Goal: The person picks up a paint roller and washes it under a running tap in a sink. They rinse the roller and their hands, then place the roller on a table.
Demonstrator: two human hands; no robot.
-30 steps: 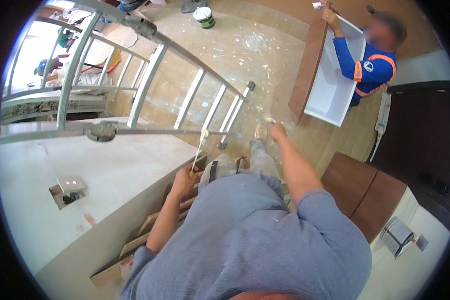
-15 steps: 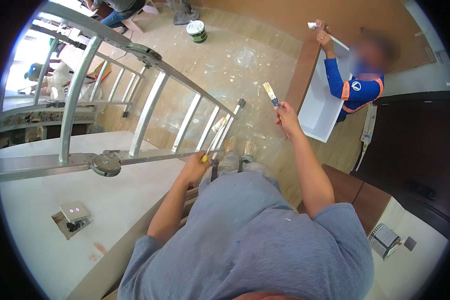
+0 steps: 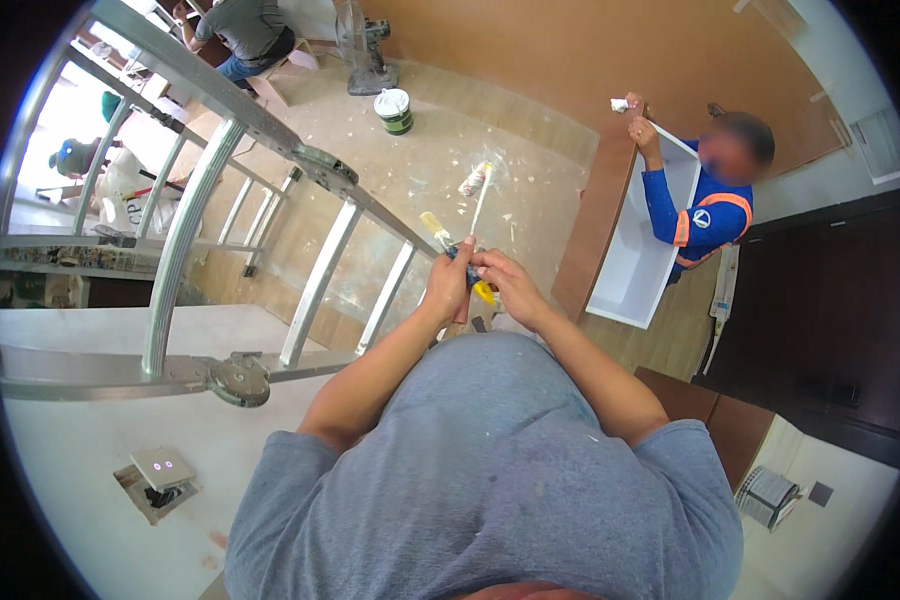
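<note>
My two hands meet in front of my waist. My left hand [image 3: 447,287] is closed on a paintbrush [image 3: 436,228] with pale bristles and a blue lower part, tilted up and left. Beside it, my right hand [image 3: 513,290] is closed around the handle area of a small paint roller [image 3: 477,181]. The roller's white, smudged sleeve points away from me on a thin rod, and its yellow handle end shows below my fingers. Where the two tools cross, my fingers partly hide their handles.
An aluminium folding ladder [image 3: 321,283] stands close on my left. A co-worker [image 3: 712,222] in blue holds a white-and-brown cabinet box [image 3: 627,262] at right. Farther off are a paint bucket [image 3: 394,115], a fan [image 3: 369,60] and a seated person. A switch plate [image 3: 163,467] hangs from a wall cutout.
My hands have come together from apart. The brush, earlier in my right hand, now sits at my left; the roller has swung up and away, with my right hand at its handle.
</note>
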